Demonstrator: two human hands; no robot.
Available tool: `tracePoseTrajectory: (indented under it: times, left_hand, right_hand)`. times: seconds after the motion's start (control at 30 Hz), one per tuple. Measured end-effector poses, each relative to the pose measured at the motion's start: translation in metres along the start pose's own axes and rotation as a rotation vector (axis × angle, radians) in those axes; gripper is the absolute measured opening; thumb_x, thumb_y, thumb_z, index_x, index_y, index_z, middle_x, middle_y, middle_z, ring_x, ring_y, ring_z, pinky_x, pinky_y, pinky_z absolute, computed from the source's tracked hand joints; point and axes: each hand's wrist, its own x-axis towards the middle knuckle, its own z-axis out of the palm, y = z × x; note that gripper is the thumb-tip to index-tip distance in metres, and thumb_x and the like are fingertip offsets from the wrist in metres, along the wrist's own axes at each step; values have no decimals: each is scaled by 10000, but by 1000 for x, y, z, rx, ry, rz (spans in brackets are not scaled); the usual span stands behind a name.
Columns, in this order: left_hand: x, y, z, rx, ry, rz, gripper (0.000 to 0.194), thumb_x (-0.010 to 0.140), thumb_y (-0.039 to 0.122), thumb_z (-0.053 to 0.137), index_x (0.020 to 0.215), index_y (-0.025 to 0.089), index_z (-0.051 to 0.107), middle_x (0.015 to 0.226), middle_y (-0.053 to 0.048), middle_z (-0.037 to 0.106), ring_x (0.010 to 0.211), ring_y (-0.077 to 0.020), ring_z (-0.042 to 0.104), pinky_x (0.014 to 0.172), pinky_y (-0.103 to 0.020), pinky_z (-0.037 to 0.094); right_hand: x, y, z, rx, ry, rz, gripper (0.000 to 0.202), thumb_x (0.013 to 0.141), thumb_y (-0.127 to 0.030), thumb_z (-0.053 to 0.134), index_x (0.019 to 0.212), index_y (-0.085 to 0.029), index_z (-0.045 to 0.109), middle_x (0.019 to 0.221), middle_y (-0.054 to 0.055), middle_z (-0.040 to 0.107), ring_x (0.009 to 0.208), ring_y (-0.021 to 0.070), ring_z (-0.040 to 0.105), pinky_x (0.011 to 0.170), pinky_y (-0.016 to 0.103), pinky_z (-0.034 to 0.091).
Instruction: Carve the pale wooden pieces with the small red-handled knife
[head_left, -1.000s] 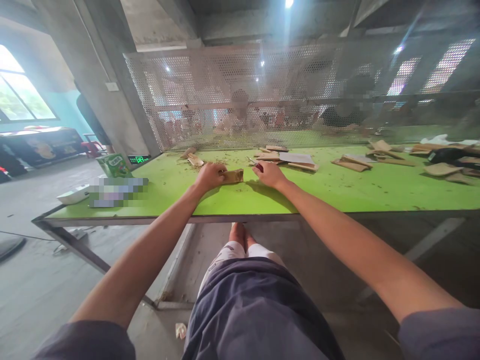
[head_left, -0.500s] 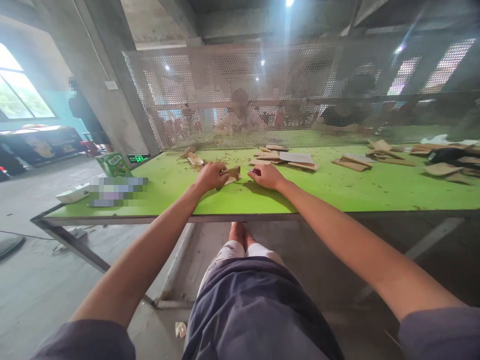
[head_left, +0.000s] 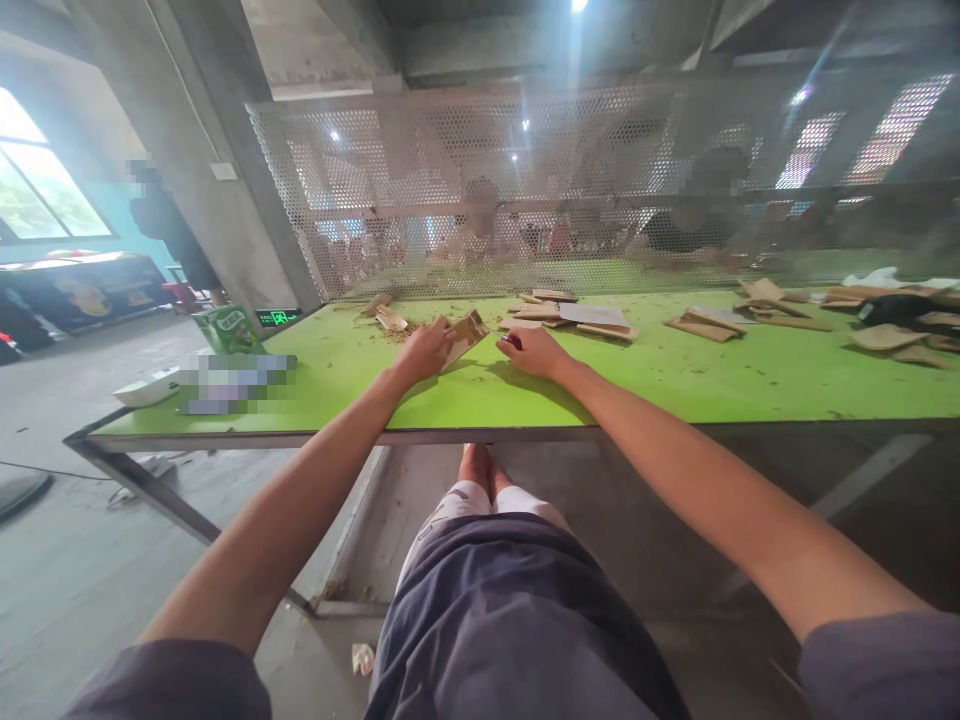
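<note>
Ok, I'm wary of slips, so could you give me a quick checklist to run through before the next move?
1. Left hand has a grip on the tan, curved, wood-like piece: ok.
2. Right hand has a grip on the small dark-red object: ok.
3. Which way that object points: cannot tell; the hand mostly covers it.
4. Right hand apart from the piece: ok, a gap shows between them.
5. Flat, bright-green tabletop swept of loose brown crumbs: not ok; some lie just beyond the left hand.
</note>
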Motion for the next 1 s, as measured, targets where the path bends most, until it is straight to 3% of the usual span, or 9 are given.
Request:
tracePoseTrajectory:
  times: [0.3,0.5,0.67,0.83,1.0]
  left_hand:
    - [0,-5,4,-69,37,8,127,888,213,363,1010,193,394,736,-56,556,593,-165,462,556,-281,330]
    - [-1,-1,0,-69,24,10,206,842,166,399,1043,160,440,762,-92,581,642,-209,510,593,-313,351]
    - [-2,6,-8,-31,72,9,243,840,132,375,1027,160,529,773,-73,622,702,-214,543,744,-352,386]
    - [-2,6,-8,-13,35,-4,267,892,281,382,942,180,624,834,-92,669,741,-225,580,691,-309,380]
    - [-3,4,-7,55,-4,-48,341,886,347,388,786,177,666,769,-112,676,690,-241,574,642,-315,362]
  right_hand:
    - [-4,-8,-5,68,57,-67,333,901,-459,423,736,-191,532,656,19,536,603,147,412,584,279,251]
    - [-6,-9,-6,75,22,-113,326,883,-454,454,738,-186,570,676,26,568,617,148,428,592,283,265]
    - [-8,-10,-8,67,-24,-138,300,856,-444,507,786,-181,635,699,31,619,621,149,463,597,275,279]
    - [-7,-10,-6,4,-79,-140,289,831,-442,546,816,-185,676,720,41,659,637,155,503,597,265,286]
    - [-7,-10,-6,23,-87,-150,289,824,-423,563,899,-176,694,754,50,686,644,156,530,588,260,291]
